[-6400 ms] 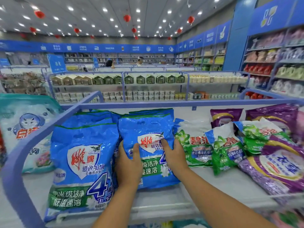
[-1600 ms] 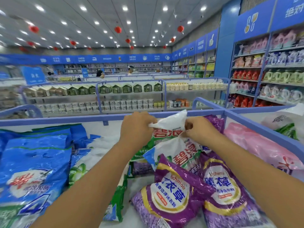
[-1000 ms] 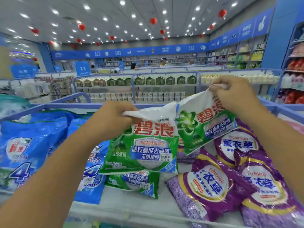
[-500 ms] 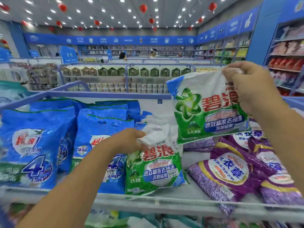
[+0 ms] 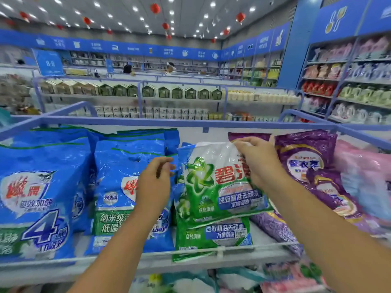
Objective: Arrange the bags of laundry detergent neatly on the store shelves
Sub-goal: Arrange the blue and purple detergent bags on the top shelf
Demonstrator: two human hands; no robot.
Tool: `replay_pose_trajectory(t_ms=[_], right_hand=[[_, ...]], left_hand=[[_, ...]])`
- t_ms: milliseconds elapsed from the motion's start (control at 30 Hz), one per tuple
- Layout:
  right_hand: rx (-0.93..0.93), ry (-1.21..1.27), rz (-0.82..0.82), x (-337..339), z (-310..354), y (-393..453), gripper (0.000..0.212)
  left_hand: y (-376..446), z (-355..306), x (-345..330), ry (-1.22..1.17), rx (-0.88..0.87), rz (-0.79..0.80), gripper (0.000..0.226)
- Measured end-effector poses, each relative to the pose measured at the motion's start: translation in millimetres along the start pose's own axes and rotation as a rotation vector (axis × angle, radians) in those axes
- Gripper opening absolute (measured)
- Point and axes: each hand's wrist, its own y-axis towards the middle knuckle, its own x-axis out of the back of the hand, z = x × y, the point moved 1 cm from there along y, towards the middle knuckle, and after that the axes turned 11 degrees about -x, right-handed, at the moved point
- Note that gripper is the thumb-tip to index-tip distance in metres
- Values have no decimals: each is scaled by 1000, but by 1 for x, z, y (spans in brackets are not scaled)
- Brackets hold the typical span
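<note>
Setting: brightly lit shop aisle with blue signs, red lanterns on the ceiling and a white shelf with a blue rail [image 5: 148,120] at chest height.

Right fingers: the right hand [image 5: 257,160] pinches the top edge of a green-and-white plastic detergent bag [image 5: 213,185], fingers curled over the crinkled white top.

Left fingers: the left hand [image 5: 155,182] hangs loosely curled just left of that bag, gripping nothing; its fingertips are near the bag's left edge, but I cannot tell whether they touch.

Held bag: it leans back, its lower part resting on a second green-and-white bag [image 5: 213,237] that lies flat at the shelf's front edge.

Neighbours to the left: a large blue plastic detergent bag [image 5: 118,187] stands propped just beside, and another blue bag [image 5: 38,193] sits toward the shelf's left end.

Neighbours to the right: purple detergent bags [image 5: 306,161] lean and overlap untidily, with a pink bag [image 5: 366,172] at the right end.

Step in hand: as I see it, setting the green bag on top of its twin, to build a green stack between blue and purple.

Next move: probably lower the top edge, let go, then square both green bags with the front edge. The slumped purple bags look like the remaining job.
</note>
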Motion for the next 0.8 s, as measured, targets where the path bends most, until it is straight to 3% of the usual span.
replay_pose_trajectory(t_ms=[67, 100, 233, 300, 433, 500, 633, 733, 800], right_hand=[[-90, 48, -46, -24, -33, 7, 11], [-122, 77, -79, -34, -45, 9, 10], [-50, 11, -184, -51, -58, 11, 9], [2, -54, -156, -56, -55, 13, 12], [22, -168, -7, -59, -48, 18, 10], [94, -362, 84, -45, -45, 11, 36], [230, -645, 98, -3, -72, -31, 77], [-2, -582, 202, 14, -94, -52, 84], [-115, -511, 277, 21, -99, -54, 64]], left_hand=[[-16, -6, 10, 43, -77, -119, 12], [-27, -7, 12, 120, -160, -88, 14], [-66, 10, -4, 462, -366, 402, 61], [-70, 22, -10, 576, -393, 465, 74], [-73, 25, -17, 637, -319, 462, 78], [-81, 23, -19, 616, -273, 476, 73], [-90, 20, -17, 421, -197, 512, 61], [-87, 13, -14, 159, -20, 353, 39], [-88, 8, -11, 204, 87, 185, 48]])
